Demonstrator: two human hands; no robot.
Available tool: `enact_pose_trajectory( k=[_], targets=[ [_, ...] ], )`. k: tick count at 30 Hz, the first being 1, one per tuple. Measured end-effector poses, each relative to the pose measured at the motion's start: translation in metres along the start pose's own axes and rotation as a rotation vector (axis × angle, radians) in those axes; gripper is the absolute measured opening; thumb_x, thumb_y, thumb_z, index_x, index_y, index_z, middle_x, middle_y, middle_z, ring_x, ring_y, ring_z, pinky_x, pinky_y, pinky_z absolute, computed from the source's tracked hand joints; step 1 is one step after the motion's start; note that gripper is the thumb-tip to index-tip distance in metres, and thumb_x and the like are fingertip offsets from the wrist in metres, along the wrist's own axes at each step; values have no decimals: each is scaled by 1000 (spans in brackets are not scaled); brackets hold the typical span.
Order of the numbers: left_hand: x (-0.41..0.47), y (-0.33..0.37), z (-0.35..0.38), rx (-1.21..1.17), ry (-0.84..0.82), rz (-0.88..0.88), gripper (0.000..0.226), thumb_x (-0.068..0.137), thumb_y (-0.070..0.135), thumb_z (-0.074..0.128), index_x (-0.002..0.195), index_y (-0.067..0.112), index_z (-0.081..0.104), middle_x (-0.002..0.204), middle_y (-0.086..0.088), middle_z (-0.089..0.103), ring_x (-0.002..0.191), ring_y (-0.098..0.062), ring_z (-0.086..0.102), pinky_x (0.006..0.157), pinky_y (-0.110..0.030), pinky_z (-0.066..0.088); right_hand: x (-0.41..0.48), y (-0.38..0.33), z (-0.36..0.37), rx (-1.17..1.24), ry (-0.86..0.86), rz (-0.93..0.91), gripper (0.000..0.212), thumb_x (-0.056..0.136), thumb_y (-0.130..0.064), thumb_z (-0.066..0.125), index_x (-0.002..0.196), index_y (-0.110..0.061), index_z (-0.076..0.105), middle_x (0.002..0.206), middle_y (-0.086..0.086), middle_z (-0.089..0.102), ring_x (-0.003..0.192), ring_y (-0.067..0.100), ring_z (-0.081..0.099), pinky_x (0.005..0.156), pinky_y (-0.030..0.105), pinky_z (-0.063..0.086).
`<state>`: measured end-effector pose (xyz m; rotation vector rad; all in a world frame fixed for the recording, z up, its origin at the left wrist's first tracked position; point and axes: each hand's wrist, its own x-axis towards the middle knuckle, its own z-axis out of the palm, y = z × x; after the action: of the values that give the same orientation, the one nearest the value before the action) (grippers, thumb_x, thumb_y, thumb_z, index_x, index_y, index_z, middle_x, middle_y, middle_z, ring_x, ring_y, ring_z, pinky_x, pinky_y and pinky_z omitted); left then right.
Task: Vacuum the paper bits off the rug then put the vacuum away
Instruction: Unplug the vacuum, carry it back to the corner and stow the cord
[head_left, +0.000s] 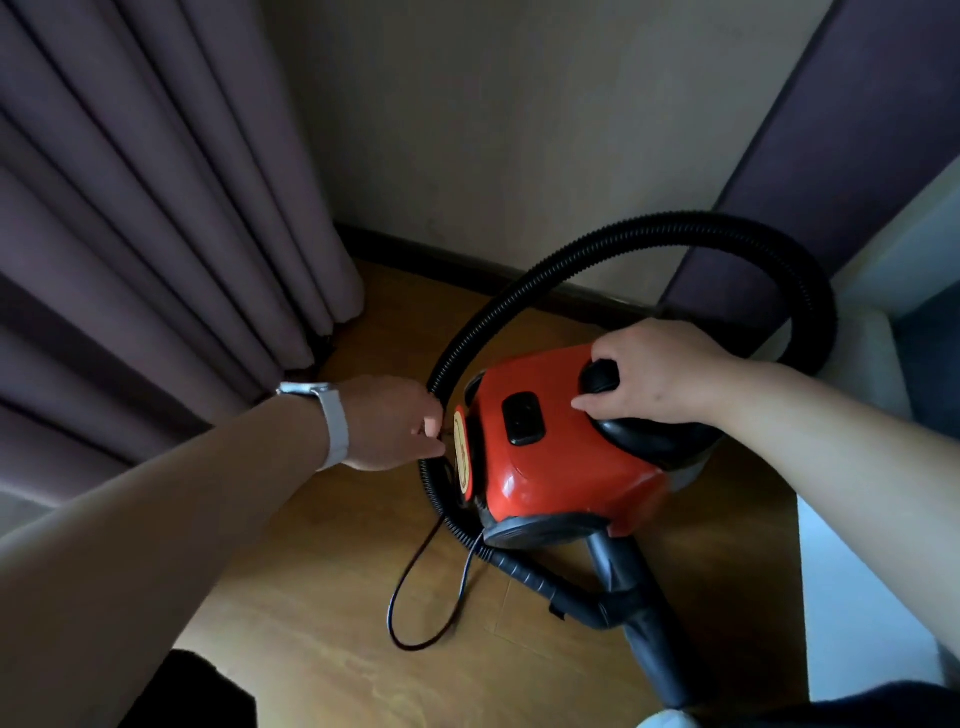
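1. Vacuum (561, 457): a red canister with black trim, standing on the wood floor (311, 649) in a room corner, right of centre and near the wall (519, 130).
2. Purple curtain (156, 208) hangs in folds at far left, its hem reaching the floor.
3. Left hand (387, 423), with a white watch (332, 415) on the wrist, reaches to the vacuum's left end. Its grip is pressed together, fingertips pinching the thin dark cord (405, 587) beside the round yellow disc (461, 452) there.
4. Below that hand the cord lies in a loose loop on the floor.
5. Black ribbed hose (675, 223) rises from beside the left hand, arches high over the vacuum and drops behind the right forearm. Another stretch curls on the floor by the disc.
6. A black switch (523, 418) sits on the red top, between the two hands.
7. Right hand (660, 371) is on top of the vacuum, its grip curled round the black handle (602, 376), thumb lying on the red shell.
8. Dark wand (639, 597) lies on the floor in front of the vacuum, angled toward the lower right.
9. White furniture (872, 571) stands at far right, with a purple panel (831, 130) on the wall above.
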<state>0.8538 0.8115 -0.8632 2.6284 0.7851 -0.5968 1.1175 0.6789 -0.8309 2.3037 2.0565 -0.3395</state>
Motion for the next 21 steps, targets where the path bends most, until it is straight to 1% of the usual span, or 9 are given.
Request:
enact_pose_trajectory(
  k=[2,6,8,10,12,14,16,18,21],
  targets=[
    [4,0,24,3,-57,-23,26,96,48,52,105,29,68,102,13,63,90,-8,60,83,-33,54,-1,-1,1,13,-16,10,43,74,-73,62,80,-30,61,77,-11,63,73,12,59,70,34,54],
    [11,4,61,-26,-117,-43,25,101,36,46,111,23,66,105,7,61,90,-10,56,80,-25,47,-2,5,8,-22,-24,19,42,74,-72,62,79,-31,59,76,-11,61,73,13,57,65,31,49],
    [18,8,77,11,-134,-51,27,101,34,42,104,21,66,103,3,64,89,-14,59,82,-30,51,-3,10,11,-63,-13,30,42,74,-72,62,77,-30,57,74,-11,59,72,15,56,62,31,44],
    [28,16,95,50,-126,-56,28,101,30,41,104,17,66,104,-2,66,93,-21,61,85,-36,51,-3,17,14,-107,-3,48,44,75,-72,62,77,-28,57,72,-11,58,70,15,53,58,31,39],
    [43,27,114,-55,-126,-67,26,101,25,43,107,12,65,109,-7,65,100,-25,60,86,-32,48,-4,24,15,-138,5,63,44,76,-71,62,76,-27,57,70,-10,57,68,16,53,57,31,39],
    [62,42,130,-204,-83,-87,23,99,21,46,107,11,65,111,-8,64,99,-23,59,80,-26,43,-5,31,16,-150,18,81,43,77,-69,62,76,-27,58,69,-10,56,68,17,54,59,31,41],
    [81,54,146,-336,-51,-152,22,97,23,50,110,11,63,112,-9,63,99,-25,59,79,-25,44,-6,37,17,-160,33,100,42,77,-68,62,76,-27,58,67,-10,54,69,19,53,61,32,42],
    [98,62,166,-416,-38,-235,27,92,28,55,113,13,62,111,-10,63,102,-28,63,84,-29,50,-5,41,19,-173,47,104,43,76,-69,61,76,-26,58,65,-10,51,70,21,52,61,32,41],
    [113,74,195,-430,-33,-209,49,79,51,55,121,27,60,113,-3,65,103,-27,66,87,-38,55,-3,41,21,-179,54,99,43,76,-69,61,77,-26,58,64,-11,47,70,20,49,61,32,36]
  ],
)
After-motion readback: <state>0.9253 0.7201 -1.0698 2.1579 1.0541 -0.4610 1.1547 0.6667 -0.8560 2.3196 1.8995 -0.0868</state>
